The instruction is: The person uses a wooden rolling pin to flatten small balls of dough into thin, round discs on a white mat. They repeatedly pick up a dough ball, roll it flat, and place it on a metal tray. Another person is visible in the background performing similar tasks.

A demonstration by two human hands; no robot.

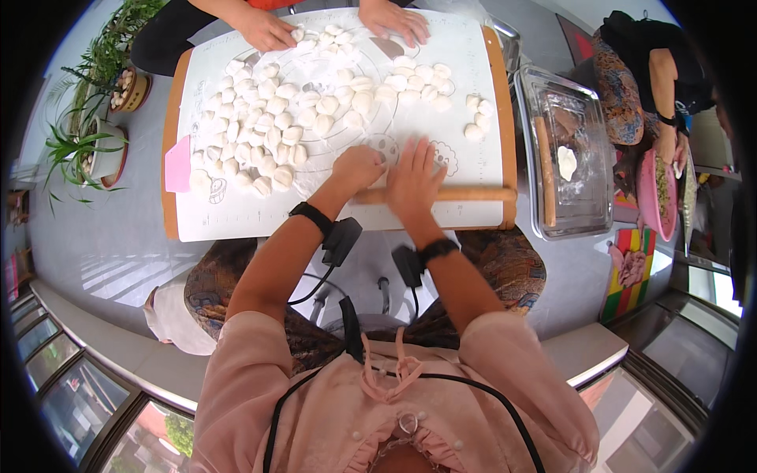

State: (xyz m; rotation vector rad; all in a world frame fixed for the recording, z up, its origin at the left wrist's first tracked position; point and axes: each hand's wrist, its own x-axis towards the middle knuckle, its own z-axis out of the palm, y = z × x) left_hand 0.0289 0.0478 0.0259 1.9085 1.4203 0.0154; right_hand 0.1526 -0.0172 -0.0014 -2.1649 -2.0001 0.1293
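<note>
My right hand (414, 180) lies palm down across a wooden rolling pin (473, 194), fingers straight and spread; motion blurs it. Just left of it, my left hand (359, 168) is curled, knuckles up, beside the pin's left end. Whatever may be under its fingers is hidden. Both hands are on a white printed pastry mat (236, 224). Many small pieces of white dough (254, 136) crowd the mat's left half. More dough pieces (361, 100) sit beyond my hands, and a small group (478, 118) lies near the right edge.
Opposite, another person's hands (269, 29) work at the mat's far side. Right of the wooden board (507, 118), a clear tray (582, 227) holds a second rolling pin (544, 171) and dough (566, 164). Farther right, a person reaches into a pink basin (649, 195). Potted plants (106, 156) stand left.
</note>
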